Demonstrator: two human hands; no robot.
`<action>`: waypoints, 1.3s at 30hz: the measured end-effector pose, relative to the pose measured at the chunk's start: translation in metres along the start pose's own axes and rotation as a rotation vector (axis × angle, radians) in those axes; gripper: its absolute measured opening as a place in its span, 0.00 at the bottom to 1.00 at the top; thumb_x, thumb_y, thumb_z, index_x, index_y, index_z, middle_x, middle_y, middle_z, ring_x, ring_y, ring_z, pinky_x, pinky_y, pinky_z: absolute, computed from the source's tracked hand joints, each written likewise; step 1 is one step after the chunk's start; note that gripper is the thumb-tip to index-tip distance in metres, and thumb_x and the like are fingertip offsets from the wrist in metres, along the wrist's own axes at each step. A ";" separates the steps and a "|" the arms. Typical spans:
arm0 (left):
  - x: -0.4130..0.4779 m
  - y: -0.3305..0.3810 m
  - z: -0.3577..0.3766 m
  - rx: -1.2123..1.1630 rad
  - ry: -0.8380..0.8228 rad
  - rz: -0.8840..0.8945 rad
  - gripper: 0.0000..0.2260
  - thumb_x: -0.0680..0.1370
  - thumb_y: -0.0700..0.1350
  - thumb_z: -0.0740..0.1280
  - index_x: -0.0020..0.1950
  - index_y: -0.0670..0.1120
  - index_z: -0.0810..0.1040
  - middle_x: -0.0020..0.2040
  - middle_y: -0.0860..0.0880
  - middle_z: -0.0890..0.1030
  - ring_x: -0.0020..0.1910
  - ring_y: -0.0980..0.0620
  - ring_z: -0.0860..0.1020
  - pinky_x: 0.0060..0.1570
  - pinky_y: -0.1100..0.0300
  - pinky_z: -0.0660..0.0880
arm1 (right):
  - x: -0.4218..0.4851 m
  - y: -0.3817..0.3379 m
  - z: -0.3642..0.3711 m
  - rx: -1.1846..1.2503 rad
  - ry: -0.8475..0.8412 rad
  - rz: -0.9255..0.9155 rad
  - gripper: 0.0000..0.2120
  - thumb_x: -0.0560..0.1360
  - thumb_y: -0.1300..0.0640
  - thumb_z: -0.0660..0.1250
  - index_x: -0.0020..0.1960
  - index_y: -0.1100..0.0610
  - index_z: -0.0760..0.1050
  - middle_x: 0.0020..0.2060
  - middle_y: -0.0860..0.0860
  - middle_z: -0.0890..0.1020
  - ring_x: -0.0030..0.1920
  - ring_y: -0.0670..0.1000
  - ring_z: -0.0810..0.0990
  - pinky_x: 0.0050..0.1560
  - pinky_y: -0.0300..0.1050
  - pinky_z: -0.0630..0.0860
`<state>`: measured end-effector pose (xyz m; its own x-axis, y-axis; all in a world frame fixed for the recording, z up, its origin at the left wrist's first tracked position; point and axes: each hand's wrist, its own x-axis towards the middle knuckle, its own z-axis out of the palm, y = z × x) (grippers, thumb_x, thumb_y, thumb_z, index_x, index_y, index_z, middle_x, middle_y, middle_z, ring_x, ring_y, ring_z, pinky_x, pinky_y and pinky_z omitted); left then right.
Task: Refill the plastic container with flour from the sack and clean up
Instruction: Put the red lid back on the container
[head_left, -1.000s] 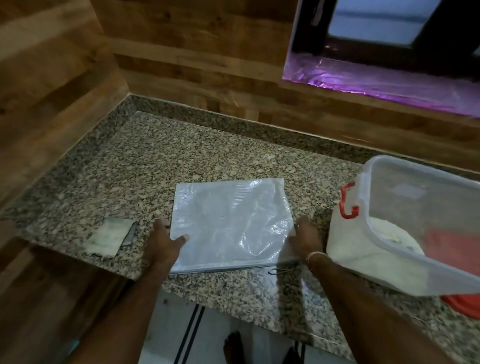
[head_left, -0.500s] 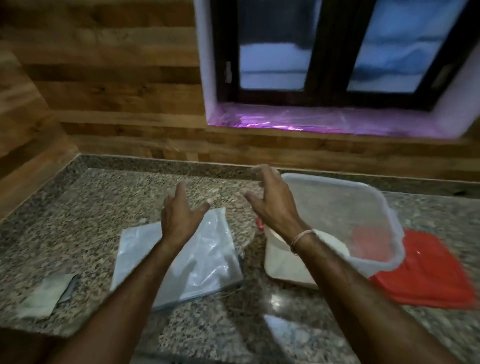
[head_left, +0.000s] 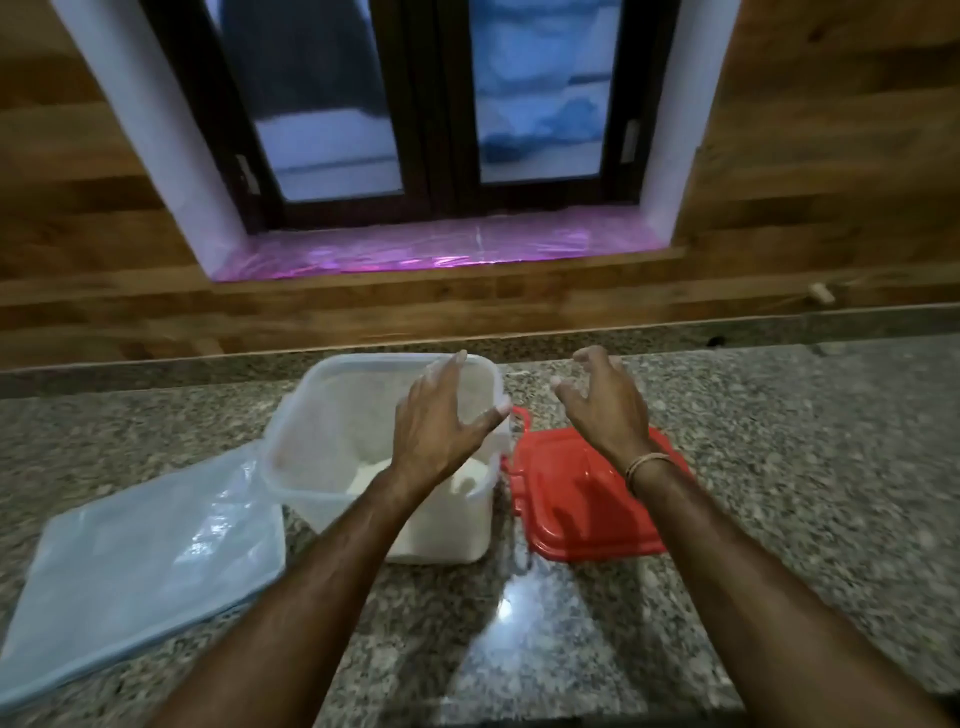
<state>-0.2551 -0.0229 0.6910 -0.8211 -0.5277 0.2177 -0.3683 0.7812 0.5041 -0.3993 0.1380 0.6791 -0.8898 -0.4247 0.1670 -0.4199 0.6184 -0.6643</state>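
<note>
A clear plastic container (head_left: 322, 431) stands open on the speckled granite tabletop (head_left: 779, 467), just below the window, its lower part filled with white flour (head_left: 441, 535). A red latch (head_left: 522, 415) hangs at its right rim.

The left hand (head_left: 441, 421) hovers over the right half of the container's open mouth, palm down. Its fingers (head_left: 447, 371) are spread apart and nearly straight, the thumb reaching toward the red latch, and they grip nothing. Pale dust shows on the fingertips.

The right hand (head_left: 605, 405) is raised beside it, above the far edge of the red lid (head_left: 582, 509). Its fingers (head_left: 589, 358) are apart and loosely curled, closed on nothing. A thin band (head_left: 647, 462) circles the right wrist.

The red lid lies flat on the tabletop just to the right of the container, its near edge close to the container's side; whether they touch cannot be told.

The sack (head_left: 145, 561), translucent white and folded flat, lies on the tabletop to the left, one corner against the container's left wall. The frame is blurred, and no print on the sack, container or lid can be read.

Behind the tabletop a wood-panelled wall (head_left: 78, 234) holds a dark-framed window (head_left: 441, 104) with a shiny pink film over its sill (head_left: 441, 249).
</note>
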 end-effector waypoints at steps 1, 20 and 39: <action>0.001 0.010 0.008 0.002 -0.039 0.007 0.42 0.76 0.69 0.66 0.83 0.50 0.58 0.83 0.46 0.61 0.81 0.45 0.60 0.75 0.45 0.61 | 0.001 0.016 -0.002 -0.017 -0.015 0.036 0.24 0.78 0.45 0.71 0.68 0.55 0.73 0.64 0.59 0.79 0.65 0.62 0.78 0.61 0.56 0.76; 0.021 0.058 0.078 -0.071 -0.129 -0.223 0.45 0.80 0.54 0.70 0.85 0.45 0.41 0.85 0.46 0.47 0.84 0.47 0.49 0.80 0.44 0.56 | -0.003 0.210 0.046 -0.101 -0.219 0.667 0.46 0.64 0.38 0.81 0.73 0.57 0.66 0.70 0.63 0.71 0.71 0.66 0.70 0.68 0.63 0.72; 0.022 0.058 0.084 0.299 -0.118 -0.185 0.43 0.83 0.62 0.59 0.83 0.41 0.39 0.84 0.41 0.40 0.84 0.43 0.40 0.79 0.36 0.42 | 0.016 0.233 -0.036 1.044 0.150 0.706 0.29 0.70 0.58 0.80 0.69 0.55 0.78 0.58 0.57 0.86 0.56 0.60 0.86 0.46 0.50 0.85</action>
<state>-0.3313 0.0389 0.6545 -0.7670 -0.6404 0.0390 -0.6119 0.7484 0.2558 -0.5180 0.2991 0.5531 -0.9020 -0.0954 -0.4211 0.4315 -0.1632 -0.8872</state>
